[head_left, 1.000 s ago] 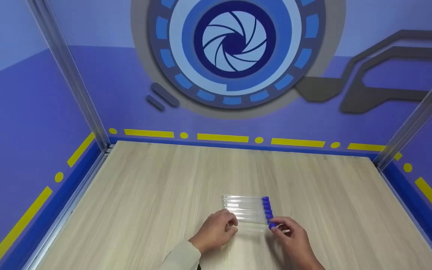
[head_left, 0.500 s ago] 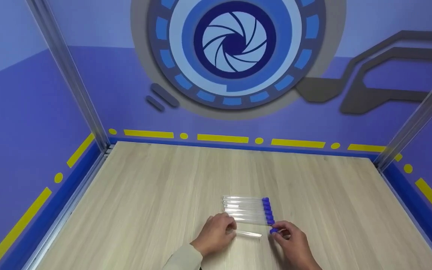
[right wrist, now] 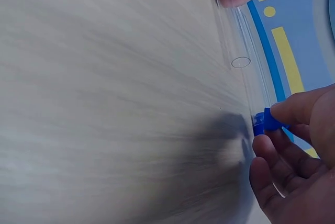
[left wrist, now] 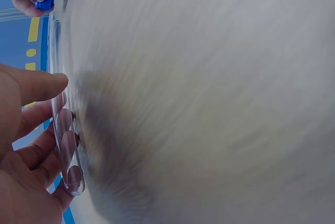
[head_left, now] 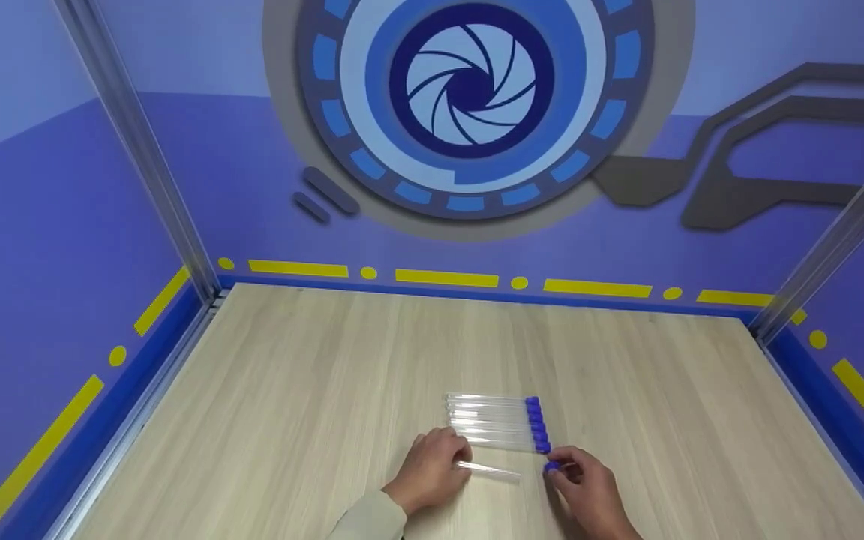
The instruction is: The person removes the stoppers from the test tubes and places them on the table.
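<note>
My left hand (head_left: 432, 465) holds a clear, uncapped test tube (head_left: 490, 472) between thumb and fingers, low over the wooden table. Its open mouth points right, and its rounded end shows below the fingers in the left wrist view. A blue cap (right wrist: 273, 119) is pinched between thumb and fingers of my right hand (head_left: 586, 480), apart from the tube's mouth. Just beyond both hands, several clear test tubes (head_left: 488, 421) with blue caps lie side by side in a row, caps to the right. The left fingers hide part of the nearest tubes.
The wooden table (head_left: 312, 375) carries the row of tubes near its middle front. Blue printed walls (head_left: 199, 172) enclose the back and sides, with metal posts (head_left: 143, 142) in the corners.
The cap in my right hand has come away from the tube, moving slightly right and nearer. The tube in my left hand has shifted nearer, away from the row.
</note>
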Demonstrator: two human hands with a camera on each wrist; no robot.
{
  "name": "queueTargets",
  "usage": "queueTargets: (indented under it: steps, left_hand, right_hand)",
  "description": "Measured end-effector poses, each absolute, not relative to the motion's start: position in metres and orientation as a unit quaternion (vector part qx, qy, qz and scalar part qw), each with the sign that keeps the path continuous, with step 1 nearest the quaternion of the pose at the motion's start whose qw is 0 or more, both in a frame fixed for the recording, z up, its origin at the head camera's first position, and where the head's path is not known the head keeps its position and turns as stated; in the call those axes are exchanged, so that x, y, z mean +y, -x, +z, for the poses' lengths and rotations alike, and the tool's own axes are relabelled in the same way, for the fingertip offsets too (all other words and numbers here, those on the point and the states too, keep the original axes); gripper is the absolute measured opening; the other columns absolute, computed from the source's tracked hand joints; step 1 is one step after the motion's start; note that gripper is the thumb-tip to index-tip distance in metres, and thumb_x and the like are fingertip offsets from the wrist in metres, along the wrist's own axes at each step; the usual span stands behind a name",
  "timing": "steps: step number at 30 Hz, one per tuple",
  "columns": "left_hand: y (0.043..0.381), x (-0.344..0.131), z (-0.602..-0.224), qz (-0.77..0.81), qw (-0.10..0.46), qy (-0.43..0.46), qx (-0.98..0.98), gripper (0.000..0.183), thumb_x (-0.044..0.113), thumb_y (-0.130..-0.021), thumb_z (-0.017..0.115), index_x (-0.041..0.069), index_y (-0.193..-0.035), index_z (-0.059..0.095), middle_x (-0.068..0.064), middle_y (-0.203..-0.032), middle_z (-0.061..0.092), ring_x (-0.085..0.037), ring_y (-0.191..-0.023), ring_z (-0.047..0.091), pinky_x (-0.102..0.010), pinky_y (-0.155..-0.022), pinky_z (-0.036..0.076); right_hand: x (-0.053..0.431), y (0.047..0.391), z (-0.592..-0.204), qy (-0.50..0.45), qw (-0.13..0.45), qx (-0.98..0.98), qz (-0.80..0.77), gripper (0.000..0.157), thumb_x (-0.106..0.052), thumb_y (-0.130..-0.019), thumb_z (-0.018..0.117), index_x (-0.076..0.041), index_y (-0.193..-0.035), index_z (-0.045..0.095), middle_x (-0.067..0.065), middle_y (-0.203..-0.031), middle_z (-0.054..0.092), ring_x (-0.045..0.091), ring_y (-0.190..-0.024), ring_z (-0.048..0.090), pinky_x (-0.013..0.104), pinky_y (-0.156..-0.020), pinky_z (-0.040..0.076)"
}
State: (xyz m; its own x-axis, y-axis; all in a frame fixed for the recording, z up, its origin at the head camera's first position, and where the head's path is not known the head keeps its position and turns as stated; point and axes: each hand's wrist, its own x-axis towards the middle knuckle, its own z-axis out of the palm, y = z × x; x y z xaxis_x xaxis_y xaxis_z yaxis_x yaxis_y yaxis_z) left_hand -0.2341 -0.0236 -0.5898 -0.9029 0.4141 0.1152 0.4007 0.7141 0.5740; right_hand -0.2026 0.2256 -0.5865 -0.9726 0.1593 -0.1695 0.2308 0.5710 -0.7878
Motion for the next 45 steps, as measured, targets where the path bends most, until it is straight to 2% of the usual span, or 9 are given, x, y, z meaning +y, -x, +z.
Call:
queueTargets:
  steps: [14,22,30,45]
  left_hand:
    - [0.2343,-0.0217,-0.5893,0.305,0.029,-0.203,0.930,0.006,0.017,-0.078,0.070,0.020,-0.080,0.066,0.011,-0.077,0.051,-0.003,-0.073,0.041,-0.026,-0.070,0.031]
    - [0.2340,-0.0232,-0.5885,0.303,0.022,-0.211,0.929,0.006,0.015,-0.076,0.069,0.020,-0.079,0.067,0.010,-0.078,0.054,-0.004,-0.073,0.042,-0.026,-0.069,0.031]
    - [0.2349,-0.0233,-0.5875,0.304,0.038,-0.207,0.929,0.006,0.017,-0.077,0.070,0.021,-0.081,0.066,0.010,-0.079,0.053,-0.003,-0.074,0.042,-0.026,-0.071,0.032]
    - [0.2349,-0.0240,-0.5879,0.304,0.035,-0.216,0.927,0.008,0.016,-0.075,0.071,0.018,-0.082,0.067,0.009,-0.080,0.054,-0.004,-0.075,0.043,-0.027,-0.071,0.032]
  right_hand:
    - [0.2279,0.2002,-0.5898,-0.090,0.039,0.899,-0.427,0.024,0.001,-0.086,0.065,-0.012,-0.105,0.068,0.002,-0.107,0.064,0.014,-0.093,0.058,0.032,-0.082,0.049]
    - [0.2243,0.1999,-0.5913,-0.103,0.043,0.904,-0.413,0.027,0.001,-0.087,0.063,-0.014,-0.109,0.066,0.000,-0.112,0.063,0.013,-0.100,0.058,0.032,-0.089,0.047]
    - [0.2243,0.2003,-0.5936,-0.111,0.049,0.900,-0.418,0.027,0.002,-0.086,0.063,-0.013,-0.109,0.066,0.002,-0.112,0.063,0.014,-0.099,0.057,0.032,-0.086,0.047]
    - [0.2250,0.1997,-0.5958,-0.099,0.041,0.905,-0.411,0.029,0.003,-0.084,0.063,-0.012,-0.109,0.067,0.001,-0.108,0.064,0.013,-0.093,0.056,0.029,-0.079,0.047]
